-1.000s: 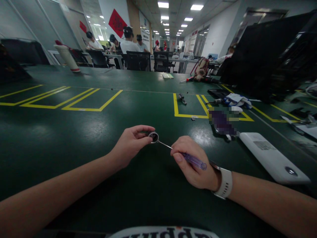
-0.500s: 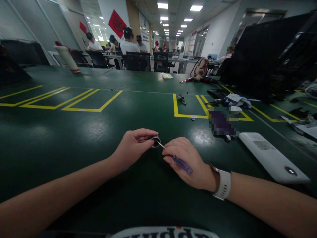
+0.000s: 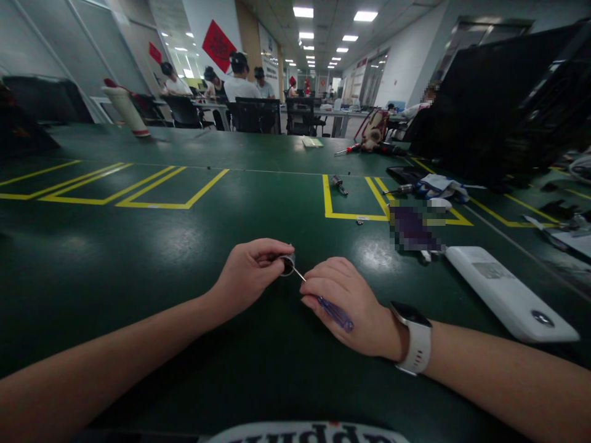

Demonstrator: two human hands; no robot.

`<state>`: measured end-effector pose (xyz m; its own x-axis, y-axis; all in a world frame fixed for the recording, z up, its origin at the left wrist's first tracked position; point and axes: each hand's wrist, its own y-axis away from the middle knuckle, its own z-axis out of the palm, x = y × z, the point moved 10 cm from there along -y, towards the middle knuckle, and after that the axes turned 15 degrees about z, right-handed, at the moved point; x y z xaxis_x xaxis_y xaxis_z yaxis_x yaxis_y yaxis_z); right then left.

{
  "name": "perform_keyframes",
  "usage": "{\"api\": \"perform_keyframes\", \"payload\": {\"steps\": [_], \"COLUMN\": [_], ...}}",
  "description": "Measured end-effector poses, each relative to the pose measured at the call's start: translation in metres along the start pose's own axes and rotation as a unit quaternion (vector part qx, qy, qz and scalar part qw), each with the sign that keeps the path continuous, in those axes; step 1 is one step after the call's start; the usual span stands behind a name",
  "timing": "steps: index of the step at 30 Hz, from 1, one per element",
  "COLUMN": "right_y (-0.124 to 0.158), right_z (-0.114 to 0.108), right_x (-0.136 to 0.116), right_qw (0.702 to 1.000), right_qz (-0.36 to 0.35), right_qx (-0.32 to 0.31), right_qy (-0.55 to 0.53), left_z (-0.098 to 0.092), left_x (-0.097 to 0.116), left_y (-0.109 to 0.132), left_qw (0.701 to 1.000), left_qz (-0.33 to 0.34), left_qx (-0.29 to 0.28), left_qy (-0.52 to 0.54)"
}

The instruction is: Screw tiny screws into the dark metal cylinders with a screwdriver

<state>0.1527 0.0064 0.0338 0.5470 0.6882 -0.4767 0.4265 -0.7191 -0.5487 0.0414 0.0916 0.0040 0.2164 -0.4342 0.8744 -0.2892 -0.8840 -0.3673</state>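
Ceiling panels [image 3: 365,16] are supplying overhead light. The green table [image 3: 258,375] is reflecting soft glare patches, while its near area is appearing dark. The black object [image 3: 489,92] at right is losing surface detail. Wide-angle distortion is stretching the edges; pixelation is masking a purple item [image 3: 410,227].

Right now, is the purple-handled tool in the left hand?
No, the right hand holds the purple-handled tool, while the left hand holds a round metal part.
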Motion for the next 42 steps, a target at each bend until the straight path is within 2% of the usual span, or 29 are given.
{"api": "perform_keyframes", "payload": {"steps": [5,7,9,11,14,17,19,21,23,26,29,33,38,42], "right_y": [-0.002,-0.004,-0.006,-0.008,-0.011,-0.013,-0.017,-0.022,-0.029,-0.038,-0.04,-0.033,-0.029,-0.032], "right_z": [-0.013,-0.016,-0.015,-0.014,-0.015,-0.018,-0.02,-0.022,-0.025,-0.028,-0.024,-0.007,0.002,0.002], "right_x": [0.011,0.021,0.032,0.043,0.056,0.063,0.065,0.066,0.066,0.068,0.073,0.08,0.073,0.053], "right_qw": [0.993,0.987,0.979,0.968,0.946,0.927,0.915,0.902,0.886,0.86,0.858,0.881,0.927,0.966], "right_qz": [0.057,0.098,0.146,0.192,0.245,0.274,0.282,0.279,0.26,0.227,0.222,0.239,0.236,0.179], "right_qx": [0.027,0.033,0.026,0.016,0.02,0.035,0.048,0.063,0.083,0.11,0.108,0.057,0.015,0.018], "right_qy": [-0.098,-0.125,-0.142,-0.162,-0.209,-0.255,-0.284,-0.324,-0.375,-0.443,-0.45,-0.404,-0.292,-0.185], "left_z": [0.014,0.016,0.015,0.016,0.021,0.03,0.038,0.043,0.044,0.036,0.024,0.007,0.01,0.012], "left_x": [-0.017,-0.019,-0.015,-0.014,-0.011,0.002,0.002,-0.006,-0.011,-0.012,-0.02,-0.032,-0.034,-0.03], "left_y": [-0.001,-0.004,-0.01,-0.014,-0.022,-0.03,-0.033,-0.035,-0.039,-0.05,-0.053,-0.052,-0.049,-0.049], "left_qw": [0.994,0.993,0.985,0.967,0.936,0.889,0.873,0.877,0.893,0.918,0.929,0.941,0.936,0.924], "left_qz": [-0.054,-0.022,0.043,0.082,0.104,0.15,0.145,0.109,0.107,0.174,0.203,0.165,0.162,0.175], "left_qx": [-0.08,-0.116,-0.146,-0.179,-0.233,-0.295,-0.345,-0.376,-0.36,-0.271,-0.193,-0.125,-0.135,-0.139], "left_qy": [0.043,0.009,-0.078,-0.161,-0.241,-0.315,-0.314,-0.28,-0.246,-0.23,-0.242,-0.268,-0.281,-0.309]}}
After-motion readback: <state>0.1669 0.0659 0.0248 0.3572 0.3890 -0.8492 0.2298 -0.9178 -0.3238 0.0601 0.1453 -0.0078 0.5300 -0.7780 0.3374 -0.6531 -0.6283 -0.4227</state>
